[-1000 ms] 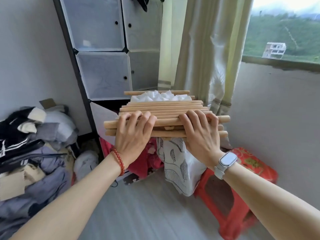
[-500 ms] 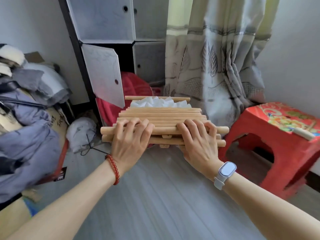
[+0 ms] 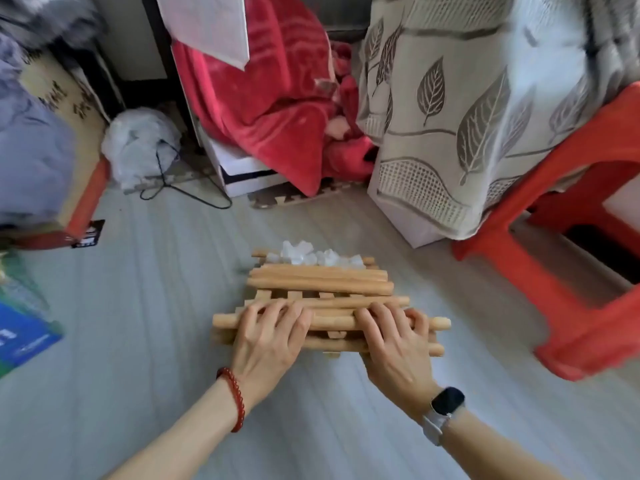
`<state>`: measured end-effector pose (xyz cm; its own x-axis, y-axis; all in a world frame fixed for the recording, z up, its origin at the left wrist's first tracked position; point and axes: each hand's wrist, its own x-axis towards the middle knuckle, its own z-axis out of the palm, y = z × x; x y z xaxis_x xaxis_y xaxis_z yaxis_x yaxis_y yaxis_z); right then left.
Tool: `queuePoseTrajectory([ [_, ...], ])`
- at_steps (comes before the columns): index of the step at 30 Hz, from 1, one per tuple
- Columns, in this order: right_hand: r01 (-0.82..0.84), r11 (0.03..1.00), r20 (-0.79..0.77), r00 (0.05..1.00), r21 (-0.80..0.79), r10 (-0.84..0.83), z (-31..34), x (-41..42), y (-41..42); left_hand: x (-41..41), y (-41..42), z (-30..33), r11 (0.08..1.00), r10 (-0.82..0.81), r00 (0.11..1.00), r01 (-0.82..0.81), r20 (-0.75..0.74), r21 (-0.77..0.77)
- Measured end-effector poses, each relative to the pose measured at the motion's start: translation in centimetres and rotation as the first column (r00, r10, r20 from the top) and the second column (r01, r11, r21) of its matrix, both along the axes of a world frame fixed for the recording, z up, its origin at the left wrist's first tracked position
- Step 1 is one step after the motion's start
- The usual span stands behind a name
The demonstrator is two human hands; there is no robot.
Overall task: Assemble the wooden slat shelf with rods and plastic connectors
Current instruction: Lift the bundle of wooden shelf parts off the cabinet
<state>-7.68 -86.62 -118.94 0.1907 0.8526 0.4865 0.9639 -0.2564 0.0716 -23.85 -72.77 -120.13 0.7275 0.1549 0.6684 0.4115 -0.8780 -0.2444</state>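
Both hands grip the near edge of a bundle of shelf parts, low over the floor; whether it touches the floor cannot be told.

Left hand: fingers curled over the front rods, palm down, red bead bracelet on the wrist.
Right hand: fingers curled over the same rods just right of the left hand, watch with dark face and pale strap on the wrist.

Bundle: round wooden rods lie side to side, stacked on flat slats that show in the gap beyond the fingers. White plastic connectors sit piled on the far part of the bundle, well beyond both hands.

Surroundings:
- Right of the right hand: red plastic stool.
- Beyond the right hand: leaf-print curtain hanging down to the floor.
- Straight beyond the hands: red blanket spilling from an open cabinet, white door panel above it.
- Beyond the left hand: crumpled plastic bag, black cable on the floor.
- Far left of the left hand: grey clothes on a box, blue packet with white lettering, too blurred to read.

No brand or label legible anywhere; frame has motion blur.
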Motion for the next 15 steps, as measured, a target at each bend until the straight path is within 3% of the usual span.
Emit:
queuePoseTrajectory([
  [6, -0.004, 1.0, 0.059, 0.998, -0.025, 0.005, -4.2, -0.5, -1.5, -0.8, -2.1, -4.0, 0.997, 0.042, 0.998, -0.045, -0.05, -0.061],
  [15, -0.06, 0.914, 0.061, 0.994, -0.401, 0.092, -9.9, -1.8, -4.8, -3.2, -5.3, -9.0, 0.954, -0.016, 0.879, -0.129, -0.476, -0.269],
])
